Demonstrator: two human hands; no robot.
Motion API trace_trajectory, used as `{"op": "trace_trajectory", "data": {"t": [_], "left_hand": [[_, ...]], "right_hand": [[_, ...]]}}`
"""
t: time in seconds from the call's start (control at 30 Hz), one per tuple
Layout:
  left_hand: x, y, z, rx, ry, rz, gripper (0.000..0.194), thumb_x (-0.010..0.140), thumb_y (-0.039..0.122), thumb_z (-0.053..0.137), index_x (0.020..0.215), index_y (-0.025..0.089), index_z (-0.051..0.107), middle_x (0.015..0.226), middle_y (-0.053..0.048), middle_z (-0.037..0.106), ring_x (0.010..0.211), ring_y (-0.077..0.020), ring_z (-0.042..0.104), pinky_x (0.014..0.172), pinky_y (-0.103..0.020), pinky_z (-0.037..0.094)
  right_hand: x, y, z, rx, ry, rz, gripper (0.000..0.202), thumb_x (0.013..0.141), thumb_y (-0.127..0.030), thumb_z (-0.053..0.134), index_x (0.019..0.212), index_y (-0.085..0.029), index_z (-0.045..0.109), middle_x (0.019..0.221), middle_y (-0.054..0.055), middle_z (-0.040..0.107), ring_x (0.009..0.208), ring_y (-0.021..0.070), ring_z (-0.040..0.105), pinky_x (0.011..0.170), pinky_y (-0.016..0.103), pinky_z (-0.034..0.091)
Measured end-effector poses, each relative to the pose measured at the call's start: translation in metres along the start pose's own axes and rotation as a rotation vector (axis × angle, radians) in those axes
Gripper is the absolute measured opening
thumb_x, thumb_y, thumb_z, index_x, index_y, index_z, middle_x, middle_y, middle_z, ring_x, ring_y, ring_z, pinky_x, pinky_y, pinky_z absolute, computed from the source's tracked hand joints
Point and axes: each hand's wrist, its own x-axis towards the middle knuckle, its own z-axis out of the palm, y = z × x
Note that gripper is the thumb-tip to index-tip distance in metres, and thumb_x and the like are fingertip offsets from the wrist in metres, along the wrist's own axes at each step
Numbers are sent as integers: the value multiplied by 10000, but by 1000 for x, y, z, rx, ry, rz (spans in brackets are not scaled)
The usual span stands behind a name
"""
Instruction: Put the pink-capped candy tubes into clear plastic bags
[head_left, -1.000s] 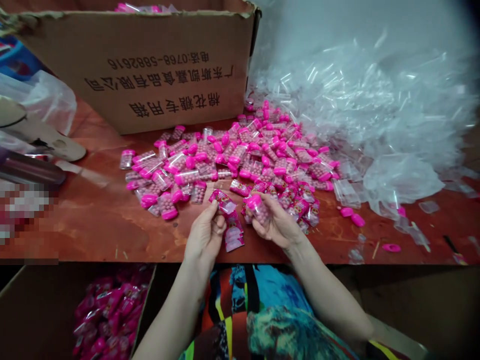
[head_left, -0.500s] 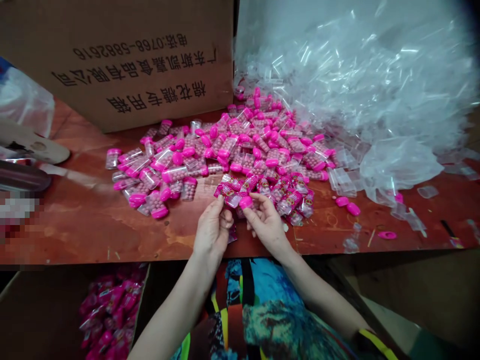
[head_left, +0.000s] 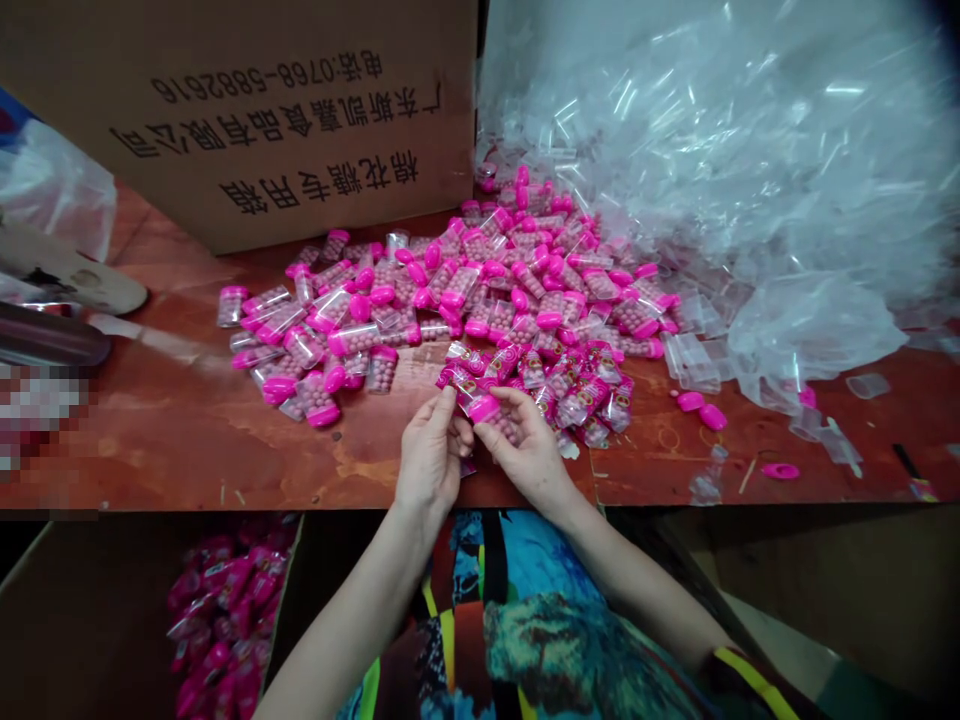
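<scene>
Right hand (head_left: 536, 455) has neared left hand (head_left: 429, 452), pinching jar (head_left: 508, 425); cap (head_left: 484, 408) leftward, long axis slanting down-right; left's grip unclear.

Workshop: worktable (head_left: 172, 430) bearing heaped pink-capped jars (head_left: 461, 284); printed carton (head_left: 300, 215); piled clear plastic (head_left: 712, 170).
</scene>
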Motion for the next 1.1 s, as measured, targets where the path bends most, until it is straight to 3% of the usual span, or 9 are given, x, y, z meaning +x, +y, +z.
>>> {"op": "trace_trajectory", "data": {"t": [0.1,0.23,0.37,0.47,0.57,0.77,0.83,1.0,1.1], "left_hand": [[-3,1,-1,30,-109,-89,365,710,431,841,812,147,636,472,50,525,377,-50,402,376,-167,240],[-7,1,-3,37,-208,-221,333,735,404,825,743,156,603,429,70,449,361,-41,337,388,-174,217],[-9,-3,-6,65,-227,-220,354,744,409,819,683,138,599,453,42,471,393,-40,372,416,-183,246],[-11,-4,-7,86,-185,-191,354,741,419,819,689,139,610,461,36,483,404,-45,384,426,-187,251],[-12,-3,-7,81,-178,-178,361,768,452,789,693,150,605,447,36,480,403,-56,384,426,-191,253],[-12,-2,-10,176,-246,-138,398,758,485,789,665,141,614,457,5,529,391,-55,397,421,-193,249],[-11,-3,-11,225,-252,-128,403,759,498,782,668,138,626,455,0,538,378,-53,389,411,-193,232],[-10,-6,-13,294,-223,-155,403,761,505,776,678,132,649,491,-20,580,368,-51,392,394,-194,221],[-11,-7,-10,244,-188,-167,416,776,519,758,668,132,651,483,-28,573,386,-63,421,393,-193,227]], "right_hand": [[-1,0,-3,-84,0,-28,438,838,-315,743,1231,-284,553,969,21,652,822,172,613,736,313,501],[0,0,-7,-90,-80,-36,414,869,-330,711,1232,-284,518,871,-6,648,746,159,614,692,302,492],[1,2,-10,-48,-144,-29,402,881,-319,698,1224,-274,493,800,-33,613,686,137,599,634,271,469],[0,0,-13,45,-201,-11,447,890,-326,694,1265,-282,455,860,-24,625,706,125,604,637,257,471],[-4,-5,-19,174,-276,80,503,916,-374,664,1346,-297,415,834,-29,625,610,97,549,552,222,435],[-8,-4,-29,413,-438,335,662,958,-490,565,1518,-327,252,675,-67,574,383,52,301,370,169,219],[-8,-1,-28,393,-430,329,681,961,-489,562,1534,-324,231,666,-69,565,387,52,286,370,167,216],[-9,1,-20,148,-260,162,605,944,-414,625,1484,-281,388,696,-41,544,585,98,494,486,183,384],[-9,-1,-18,225,-339,254,652,959,-465,577,1522,-283,304,620,-79,516,424,70,357,385,176,266]]}}
